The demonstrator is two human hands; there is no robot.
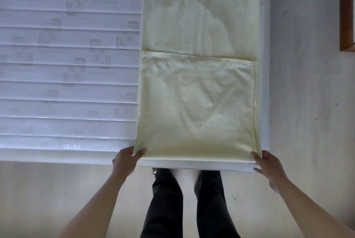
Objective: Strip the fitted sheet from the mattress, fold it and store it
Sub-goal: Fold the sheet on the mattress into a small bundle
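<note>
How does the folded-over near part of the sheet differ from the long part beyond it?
The folded-over flap lies on top, doubled and finely crinkled; the far strip lies under it and looks smoother, with broad creases. The left hand and right hand pinch the flap's near corners; nothing touches the far strip. Both are pale yellow and rest on the mattress.

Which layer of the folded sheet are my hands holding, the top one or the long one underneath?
The top layer, the shorter near panel, both its near corners pinched by the left hand and the right hand.

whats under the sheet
The bare mattress lies under the sheet, showing to its left and along the near edge. The sheet's near end is folded back on itself, so its lower layer and the mattress beneath are covered.
</note>
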